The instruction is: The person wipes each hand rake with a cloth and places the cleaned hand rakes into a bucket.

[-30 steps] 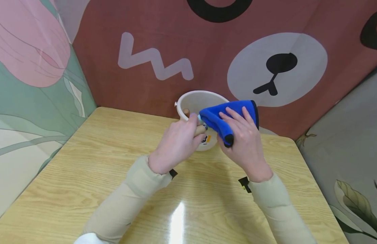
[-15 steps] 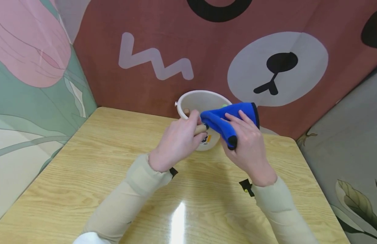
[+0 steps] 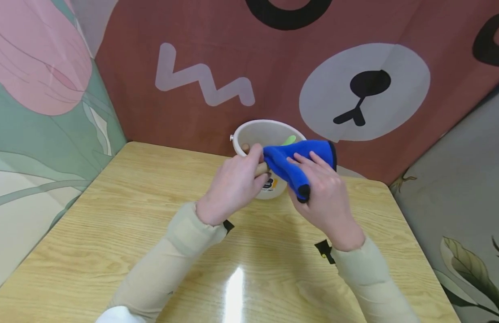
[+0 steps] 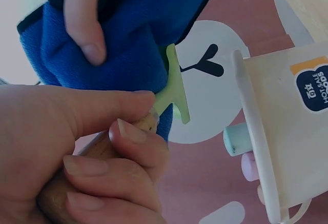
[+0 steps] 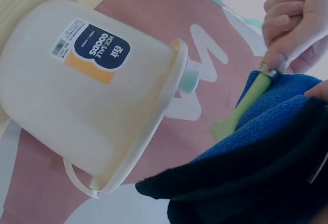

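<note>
My left hand (image 3: 235,181) grips the wooden handle of a tool whose light-green end (image 4: 178,83) spreads into a forked or crosswise shape in the left wrist view. A metal collar joins handle and green neck (image 5: 251,101) in the right wrist view. My right hand (image 3: 326,195) holds a folded blue cloth (image 3: 314,152) with black edging, fingers on top and thumb beneath. The cloth lies around and against the green part and hides some of it. Both hands are raised in front of a white bucket (image 3: 249,130), seen with a printed label in the wrist views.
Mint (image 4: 238,139) and pink (image 4: 249,166) rounded ends stick up out of the bucket. It stands at the back of the wooden table (image 3: 152,202), close to a printed fabric wall (image 3: 193,125). Black patches (image 3: 325,251) mark the tabletop near the forearms.
My right hand and the cloth have shifted slightly toward me. The tool's green end now shows above the cloth. My left hand has kept its grip on the handle, almost in place.
</note>
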Available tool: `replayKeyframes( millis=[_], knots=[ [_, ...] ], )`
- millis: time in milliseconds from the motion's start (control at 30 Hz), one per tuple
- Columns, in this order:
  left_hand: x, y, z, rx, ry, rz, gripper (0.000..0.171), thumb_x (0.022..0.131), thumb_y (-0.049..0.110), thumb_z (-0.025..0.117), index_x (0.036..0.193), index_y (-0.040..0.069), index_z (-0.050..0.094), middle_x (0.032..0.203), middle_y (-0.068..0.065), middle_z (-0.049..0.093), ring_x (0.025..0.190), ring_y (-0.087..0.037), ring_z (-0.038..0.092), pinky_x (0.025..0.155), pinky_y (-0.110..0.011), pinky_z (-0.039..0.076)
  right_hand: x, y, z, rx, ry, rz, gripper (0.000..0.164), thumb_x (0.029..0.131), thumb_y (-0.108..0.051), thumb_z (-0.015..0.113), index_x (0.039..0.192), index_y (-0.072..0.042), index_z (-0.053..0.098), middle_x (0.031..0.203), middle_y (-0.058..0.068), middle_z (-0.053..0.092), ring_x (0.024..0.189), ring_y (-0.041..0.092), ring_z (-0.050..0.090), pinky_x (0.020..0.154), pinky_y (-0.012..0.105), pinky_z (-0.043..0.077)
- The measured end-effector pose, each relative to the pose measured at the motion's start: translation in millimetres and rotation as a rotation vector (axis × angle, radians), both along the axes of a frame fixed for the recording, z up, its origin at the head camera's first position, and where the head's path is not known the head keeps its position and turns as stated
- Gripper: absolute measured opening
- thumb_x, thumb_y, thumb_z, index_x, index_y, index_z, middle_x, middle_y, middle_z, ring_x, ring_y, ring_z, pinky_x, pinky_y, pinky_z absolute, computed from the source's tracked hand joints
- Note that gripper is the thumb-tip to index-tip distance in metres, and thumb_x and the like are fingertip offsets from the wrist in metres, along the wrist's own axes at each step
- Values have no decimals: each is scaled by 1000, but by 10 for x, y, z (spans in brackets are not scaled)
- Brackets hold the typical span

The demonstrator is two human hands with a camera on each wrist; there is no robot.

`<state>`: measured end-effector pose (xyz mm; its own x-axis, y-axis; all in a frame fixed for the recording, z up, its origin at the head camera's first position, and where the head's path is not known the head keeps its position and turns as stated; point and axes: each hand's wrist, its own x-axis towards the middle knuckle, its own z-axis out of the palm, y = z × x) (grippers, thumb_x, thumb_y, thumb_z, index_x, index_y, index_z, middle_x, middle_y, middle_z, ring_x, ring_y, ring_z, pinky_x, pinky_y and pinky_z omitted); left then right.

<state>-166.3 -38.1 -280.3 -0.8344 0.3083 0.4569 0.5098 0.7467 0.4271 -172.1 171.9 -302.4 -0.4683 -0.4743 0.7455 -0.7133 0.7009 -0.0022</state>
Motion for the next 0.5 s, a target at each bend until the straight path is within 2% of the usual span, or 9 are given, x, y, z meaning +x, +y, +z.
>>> replayKeyframes(
  millis=[267,500],
  knots=[
    [60,57,10,-77,72,18,30,96,23,68,111,4,51,61,-2,54,45,-20,52,42,-32,42,-82,10,-28,-31,-32,-26,46,87,-16,75,126,7,68,124,23,72,123,37,65,117,53,39],
    [67,100,-15,-115,113,25,25,95,24,69,106,7,54,58,-1,50,46,-21,51,42,-33,44,-152,13,-55,-33,-59,-50,50,87,-20,75,129,6,67,128,22,71,126,37,62,120,52,34]
  ],
)
